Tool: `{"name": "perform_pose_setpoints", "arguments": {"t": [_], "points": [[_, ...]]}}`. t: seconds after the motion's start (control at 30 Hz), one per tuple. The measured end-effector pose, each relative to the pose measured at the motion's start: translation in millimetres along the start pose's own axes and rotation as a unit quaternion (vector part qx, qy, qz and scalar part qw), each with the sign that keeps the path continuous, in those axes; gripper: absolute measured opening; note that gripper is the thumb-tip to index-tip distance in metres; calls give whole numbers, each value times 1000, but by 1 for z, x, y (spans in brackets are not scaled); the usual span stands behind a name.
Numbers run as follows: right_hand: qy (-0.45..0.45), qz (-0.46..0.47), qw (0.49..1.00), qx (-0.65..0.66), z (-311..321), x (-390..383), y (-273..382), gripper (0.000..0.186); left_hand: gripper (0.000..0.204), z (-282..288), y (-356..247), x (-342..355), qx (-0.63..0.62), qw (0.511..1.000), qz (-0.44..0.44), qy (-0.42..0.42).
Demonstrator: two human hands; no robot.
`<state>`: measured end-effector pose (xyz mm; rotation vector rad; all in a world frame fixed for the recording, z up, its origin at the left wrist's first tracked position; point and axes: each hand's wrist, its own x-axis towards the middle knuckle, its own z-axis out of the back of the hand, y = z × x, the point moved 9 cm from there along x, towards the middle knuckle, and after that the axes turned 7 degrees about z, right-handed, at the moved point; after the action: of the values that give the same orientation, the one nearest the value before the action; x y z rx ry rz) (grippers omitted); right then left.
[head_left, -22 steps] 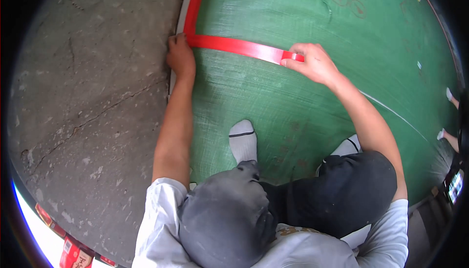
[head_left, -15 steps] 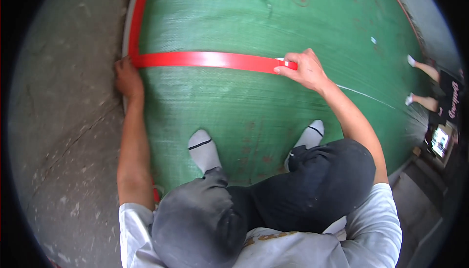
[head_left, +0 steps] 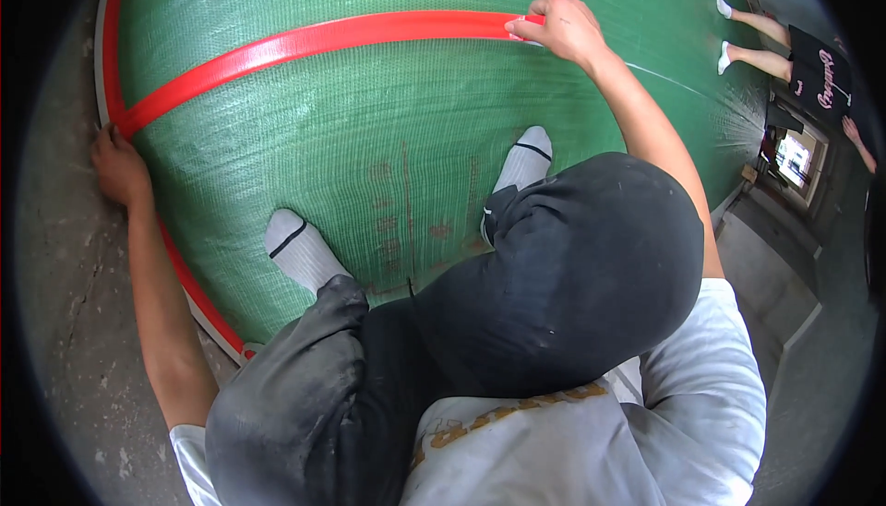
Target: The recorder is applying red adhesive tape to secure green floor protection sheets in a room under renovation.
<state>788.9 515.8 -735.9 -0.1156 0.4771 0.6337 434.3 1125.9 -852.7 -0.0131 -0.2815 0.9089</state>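
Note:
A glossy red tape strip runs between my two hands across a green woven sheet, bowing slightly. My left hand is at the sheet's left edge, fingers bent and closed at the strip's end, where it meets a red edge band. Far to the right, my right hand pinches the strip's other end between thumb and fingers. A bit of white shows in that grip; the rest is covered by the fingers.
My feet in grey socks stand on the sheet. Concrete floor lies beyond its left edge. At the far right another person in a black top has white-socked feet at the sheet. A faint white line crosses the sheet at right.
The view has tilted and shifted rightward. My right hand, still pinching the strip, has moved forward, away from me. The strip appears longer and more bowed. My left hand stays at the edge corner.

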Motion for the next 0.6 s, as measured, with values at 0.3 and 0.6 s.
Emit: {"name": "perform_pose_setpoints", "arguments": {"t": [0.3, 0.6], "points": [[71, -43, 994, -66, -51, 12, 27, 42, 28, 3, 2, -8, -25, 1000, 3, -2], [81, -59, 989, -112, -61, 21, 55, 42, 30, 27, 6, -3, 10, 1000, -3, 4]]}}
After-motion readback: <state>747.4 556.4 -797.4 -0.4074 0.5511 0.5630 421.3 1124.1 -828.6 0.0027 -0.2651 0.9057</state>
